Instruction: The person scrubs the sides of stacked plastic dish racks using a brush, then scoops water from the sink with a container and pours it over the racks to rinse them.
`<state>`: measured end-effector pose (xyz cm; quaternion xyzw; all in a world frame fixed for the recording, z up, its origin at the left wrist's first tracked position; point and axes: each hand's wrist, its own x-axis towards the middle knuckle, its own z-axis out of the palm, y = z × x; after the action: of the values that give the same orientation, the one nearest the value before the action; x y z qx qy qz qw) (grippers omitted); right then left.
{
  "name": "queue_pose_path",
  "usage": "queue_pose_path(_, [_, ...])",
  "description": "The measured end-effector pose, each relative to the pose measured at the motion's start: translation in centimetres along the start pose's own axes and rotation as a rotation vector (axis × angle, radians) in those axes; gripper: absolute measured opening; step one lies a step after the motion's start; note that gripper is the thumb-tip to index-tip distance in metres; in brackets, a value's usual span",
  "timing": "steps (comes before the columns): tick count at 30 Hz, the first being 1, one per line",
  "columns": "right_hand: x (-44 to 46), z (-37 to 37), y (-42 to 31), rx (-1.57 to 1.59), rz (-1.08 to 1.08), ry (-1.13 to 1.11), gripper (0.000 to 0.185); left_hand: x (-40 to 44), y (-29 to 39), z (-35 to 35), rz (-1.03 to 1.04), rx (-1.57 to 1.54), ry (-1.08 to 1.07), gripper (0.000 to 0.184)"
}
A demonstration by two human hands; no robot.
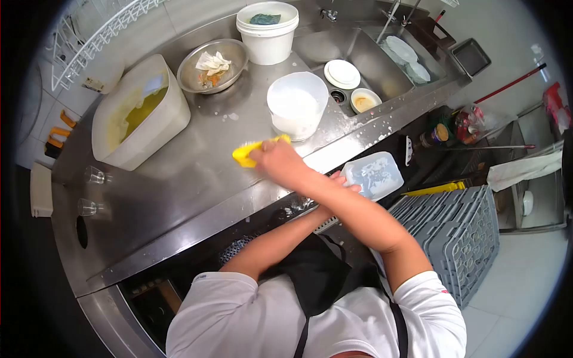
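Observation:
My forearms cross, the right one over the left. My right hand [277,162] is closed around a yellow sponge [245,154] above the steel counter, just in front of a translucent white tub [298,116] with white suds inside. My left hand [345,182] grips the near side of a clear plastic container [377,175], tilted and held out past the counter's front edge. White foam clings to the container. Part of my left hand is hidden behind my right forearm.
Along the back of the counter [209,134] stand a large cream bin [161,122], a steel bowl [186,62] with scraps and a white bucket [268,45]. White dishes [342,73] sit in the sink [382,65]. Two glasses [94,175] lie left. Grey dish racks [459,238] stand at right.

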<state>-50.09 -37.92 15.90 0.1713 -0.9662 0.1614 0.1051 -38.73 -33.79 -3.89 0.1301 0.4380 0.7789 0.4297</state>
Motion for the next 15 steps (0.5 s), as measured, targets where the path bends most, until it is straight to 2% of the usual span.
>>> queue_pose_path(1, [0.9,-2.9,-0.3,-0.038,0.049,0.012,0.023,0.4,0.7,0.0,0.050,0.009,-0.032,0.041])
queue_pose_path(2, [1.9,-5.9,-0.2,-0.078,0.096,0.028,0.023,0.2,2.9,0.5,0.149,0.288,-0.044,0.041])
queue_pose_path(4, [3.8,-11.2,1.1,-0.166,0.242,0.012,0.026,-0.2,5.9,1.0,0.287,0.579,-0.025,0.042])
queue_pose_path(6, [5.5,-13.9,4.0,-0.278,0.318,0.007,0.024,-0.7,6.4,0.8,0.132,0.503,-0.031,0.044])
queue_pose_path(7, [6.5,-14.0,5.7,-0.265,0.341,-0.092,0.022,-0.9,6.7,0.6,0.054,0.466,-0.029,0.046])
queue_pose_path(9, [9.0,-12.4,8.2,-0.381,0.378,-0.412,0.023,-1.2,8.0,0.9,0.026,0.540,-0.041,0.048])
queue_pose_path(10, [9.7,-9.9,9.6,-0.434,0.328,-0.496,0.023,-1.6,9.9,1.4,0.041,0.672,-0.042,0.050])
queue_pose_path(11, [10.0,-7.0,10.8,-0.483,0.286,-0.582,0.024,-1.1,8.8,1.3,0.038,0.642,-0.044,0.041])
queue_pose_path(12, [9.8,-5.0,11.0,-0.515,0.241,-0.582,0.022,-0.7,7.3,1.1,0.093,0.634,-0.051,0.041])
queue_pose_path(14, [9.4,-4.1,11.5,-0.477,0.243,-0.608,0.022,-0.7,8.7,1.9,0.069,0.435,-0.133,0.040])
queue_pose_path(15, [9.1,-5.3,11.6,-0.448,0.251,-0.598,0.022,-1.2,11.4,2.7,-0.030,0.245,-0.195,0.039])
